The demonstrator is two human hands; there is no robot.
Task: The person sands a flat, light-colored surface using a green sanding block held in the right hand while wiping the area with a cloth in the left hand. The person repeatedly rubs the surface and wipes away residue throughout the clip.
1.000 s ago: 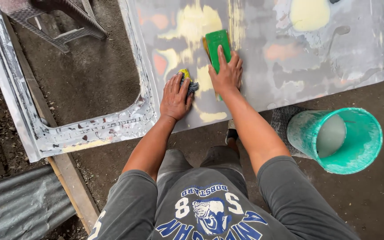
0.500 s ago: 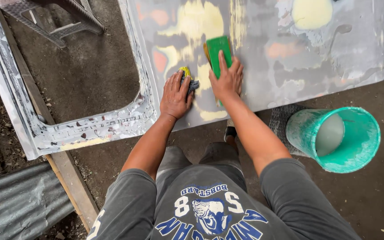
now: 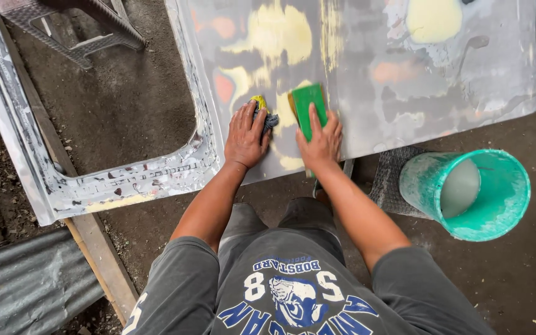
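A grey car door panel (image 3: 404, 80) lies flat on the ground, patched with yellow filler and orange spots. My right hand (image 3: 321, 138) presses a green sanding block (image 3: 308, 104) flat onto the panel near its front edge. Beside it, my left hand (image 3: 245, 135) rests palm down on the panel over a yellow and grey rag (image 3: 264, 111) that shows at the fingertips. The two hands lie close together, a few centimetres apart.
A teal bucket (image 3: 485, 214) stands on the ground at my right, next to a dark mat (image 3: 391, 180). The door's window frame (image 3: 94, 186) opens at the left. A plastic stool (image 3: 82, 31), a wooden plank (image 3: 97, 248) and corrugated sheet (image 3: 20, 288) lie at the left.
My right hand has slid the green block a little toward me along the panel. My left hand has stayed on the rag.
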